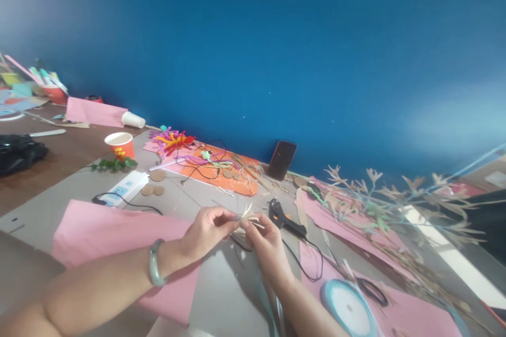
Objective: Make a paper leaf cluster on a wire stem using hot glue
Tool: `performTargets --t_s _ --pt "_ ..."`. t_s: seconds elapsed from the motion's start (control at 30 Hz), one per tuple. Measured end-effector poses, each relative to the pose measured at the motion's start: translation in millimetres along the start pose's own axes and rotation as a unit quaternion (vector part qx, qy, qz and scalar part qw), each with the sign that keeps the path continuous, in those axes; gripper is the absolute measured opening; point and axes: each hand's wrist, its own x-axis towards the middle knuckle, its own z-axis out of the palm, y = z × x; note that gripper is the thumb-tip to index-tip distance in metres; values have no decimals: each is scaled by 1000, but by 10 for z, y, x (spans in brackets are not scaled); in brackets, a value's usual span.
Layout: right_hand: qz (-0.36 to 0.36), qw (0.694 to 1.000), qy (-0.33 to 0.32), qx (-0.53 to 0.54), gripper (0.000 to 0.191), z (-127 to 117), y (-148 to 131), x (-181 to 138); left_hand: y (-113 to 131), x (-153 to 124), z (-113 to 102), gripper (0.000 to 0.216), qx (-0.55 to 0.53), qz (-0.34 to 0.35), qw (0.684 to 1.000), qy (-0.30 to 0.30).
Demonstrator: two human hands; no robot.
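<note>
Above the grey table, my left hand and my right hand meet, fingertips pinched together on a small bundle of pale, straw-like strips. Its loose ends fan out upward and to the right; the fingers hide its lower part. Just right of my right hand lies a black glue gun with its cord trailing toward me. Beneath my left forearm is a sheet of pink paper. A roll of light blue ribbon lies by my right forearm, with black-handled scissors beside it.
A white power strip, round wooden discs and a red paper cup stand to the left. Colourful pipe cleaners, an orange sheet and a leaning phone line the blue wall. Dried branches spread at right.
</note>
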Motion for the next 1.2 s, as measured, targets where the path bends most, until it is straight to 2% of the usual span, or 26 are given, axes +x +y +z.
performTargets --t_s 0.33,0.57,0.9,1.03,1.2 --pt "-5 1000 -6 -9 28 5 -35 -12 -38 9 -8 20 -16 -3 1000 -4" --pt "1 1000 -2 -7 30 -1 -26 -9 10 -11 10 26 2 14 1000 -1" --pt "-2 999 -33 24 20 -82 41 51 -10 42 -25 23 -94 -59 993 -45" --pt "7 996 -70 62 16 -129 86 95 48 31 -11 27 -120 -80 988 -47" --pt "-6 991 -113 70 15 -198 122 149 111 21 19 30 -163 -137 975 -61"
